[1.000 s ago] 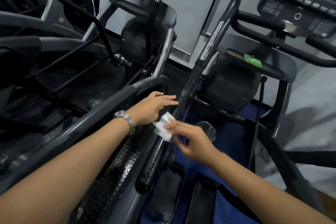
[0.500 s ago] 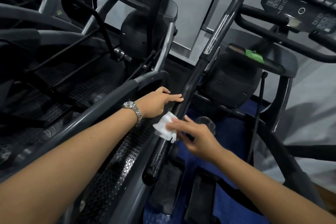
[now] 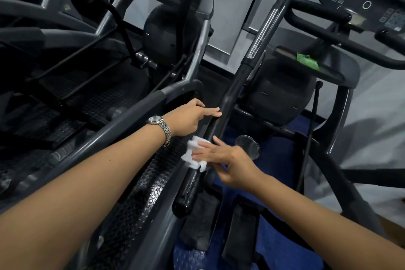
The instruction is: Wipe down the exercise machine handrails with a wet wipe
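Observation:
A long black handrail (image 3: 232, 96) runs diagonally up the middle, chrome higher up, with a textured grip (image 3: 186, 195) at its lower end. A crumpled white wet wipe (image 3: 190, 156) lies against this rail just above the grip. My right hand (image 3: 228, 158) presses the wipe onto the rail with straight fingers laid across it. My left hand (image 3: 190, 118), with a metal watch on the wrist, reaches in above the wipe. Its fingers are extended and their tips touch the rail.
A grey side rail (image 3: 105, 133) of the neighbouring machine runs under my left forearm, with a studded black pedal (image 3: 135, 204) beside it. A console (image 3: 368, 0) with curved black handles is at the upper right. A green item (image 3: 306, 62) sits on the shroud below it. Blue flooring (image 3: 276, 160) shows beneath.
My right hand went from pinching the wipe beside the rail to laying it flat on the rail. My left hand's fingertips moved forward until they touched the rail.

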Motion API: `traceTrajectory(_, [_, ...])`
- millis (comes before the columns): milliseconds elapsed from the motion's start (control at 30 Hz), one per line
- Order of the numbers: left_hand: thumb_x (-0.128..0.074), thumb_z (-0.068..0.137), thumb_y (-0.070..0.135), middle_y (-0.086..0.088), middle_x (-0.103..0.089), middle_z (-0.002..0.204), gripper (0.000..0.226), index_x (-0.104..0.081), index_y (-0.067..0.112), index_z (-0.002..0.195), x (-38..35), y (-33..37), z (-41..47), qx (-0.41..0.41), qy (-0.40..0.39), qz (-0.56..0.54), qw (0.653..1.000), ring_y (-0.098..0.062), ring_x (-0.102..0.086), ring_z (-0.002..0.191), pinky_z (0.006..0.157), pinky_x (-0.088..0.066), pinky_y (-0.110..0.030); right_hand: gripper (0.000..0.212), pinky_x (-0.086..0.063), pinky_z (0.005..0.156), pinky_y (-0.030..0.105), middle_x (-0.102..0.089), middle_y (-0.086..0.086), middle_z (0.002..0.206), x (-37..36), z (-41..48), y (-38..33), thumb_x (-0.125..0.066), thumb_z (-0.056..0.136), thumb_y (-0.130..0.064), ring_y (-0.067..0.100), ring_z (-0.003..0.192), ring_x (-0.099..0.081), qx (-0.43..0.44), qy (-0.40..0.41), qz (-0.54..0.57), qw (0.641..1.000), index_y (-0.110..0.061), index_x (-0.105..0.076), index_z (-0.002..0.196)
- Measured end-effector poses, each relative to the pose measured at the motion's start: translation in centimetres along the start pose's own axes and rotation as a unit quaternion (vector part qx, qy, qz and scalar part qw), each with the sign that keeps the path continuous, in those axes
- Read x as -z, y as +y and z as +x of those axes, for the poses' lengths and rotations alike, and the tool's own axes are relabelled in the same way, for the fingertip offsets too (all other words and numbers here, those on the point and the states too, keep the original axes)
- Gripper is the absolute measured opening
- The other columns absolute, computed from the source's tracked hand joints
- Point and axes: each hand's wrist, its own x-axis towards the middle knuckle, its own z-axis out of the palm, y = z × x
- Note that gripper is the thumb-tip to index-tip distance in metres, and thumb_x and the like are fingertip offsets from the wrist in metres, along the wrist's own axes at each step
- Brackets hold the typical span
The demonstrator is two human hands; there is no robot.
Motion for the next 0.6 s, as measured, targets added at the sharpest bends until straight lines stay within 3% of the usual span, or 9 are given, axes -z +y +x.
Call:
traceTrajectory(67, [-0.041,0.086,-0.007,0.004,-0.039,0.126,0.073,-0.044,0.052,0.131,-0.1,-0.3,-0.1,-0.004,0.000,-0.005,1.000,-0.001,-0.057,0.082,0.065,-0.052,-0.023,0.035,-0.023,0.117,0.038,-0.064,-0.003,0.124,0.1,-1.1,0.3,-0.055,0.086,0.000,0.009,0.130,-0.047,0.028,-0.004,0.001,1.000,-0.015,-0.068,0.115])
traceTrajectory(133, [-0.042,0.086,-0.006,0.004,-0.039,0.123,0.073,-0.044,0.051,0.131,-0.2,-0.4,0.0,0.000,-0.001,0.001,1.000,-0.010,-0.056,0.076,0.065,-0.051,-0.022,0.043,-0.025,0.117,0.041,-0.065,-0.004,0.121,1.1,-1.4,1.5,-0.056,0.081,0.009,0.010,0.127,-0.050,0.017,0.022,-0.009,1.000,-0.015,-0.068,0.115])
traceTrajectory(267, [-0.042,0.086,-0.006,-0.002,-0.044,0.120,0.070,-0.044,0.045,0.134,-0.1,0.0,0.2,-0.003,-0.001,0.009,1.000,0.005,-0.047,0.077,0.064,-0.042,-0.010,0.037,-0.025,0.116,0.029,-0.060,-0.007,0.123,0.8,0.3,1.0,-0.051,0.084,-0.004,0.006,0.126,-0.048,-0.016,0.047,-0.004,0.999,-0.012,-0.066,0.117])
traceTrajectory(333, [-0.041,0.088,-0.004,0.001,-0.042,0.121,0.068,-0.044,0.048,0.132,-0.3,-0.3,0.3,0.002,-0.004,0.003,1.000,-0.003,-0.055,0.079,0.060,-0.047,-0.015,0.035,-0.029,0.115,0.030,-0.060,-0.003,0.125,-0.4,-0.3,0.2,-0.055,0.085,0.001,0.010,0.129,-0.047,-0.011,0.031,0.031,0.999,-0.009,-0.066,0.117])
traceTrajectory(433, [-0.042,0.089,-0.004,0.005,-0.040,0.119,0.069,-0.045,0.052,0.129,-0.5,-0.8,0.3,0.000,-0.008,-0.004,1.000,-0.021,-0.062,0.091,0.073,-0.055,-0.033,0.034,-0.034,0.112,0.030,-0.062,0.002,0.124,-0.7,-2.0,0.3,-0.061,0.084,0.003,0.014,0.128,-0.049,-0.018,0.038,0.072,0.996,-0.007,-0.064,0.117])
traceTrajectory(600, [-0.042,0.089,-0.001,0.005,-0.041,0.120,0.069,-0.044,0.059,0.124,-0.6,-0.9,0.7,-0.003,-0.014,-0.018,1.000,-0.016,-0.060,0.097,0.084,-0.054,-0.035,0.030,-0.039,0.107,0.024,-0.063,0.005,0.118,-0.4,-1.4,1.1,-0.063,0.082,-0.001,0.009,0.121,-0.053,-0.071,0.132,0.093,0.984,-0.003,-0.065,0.112])
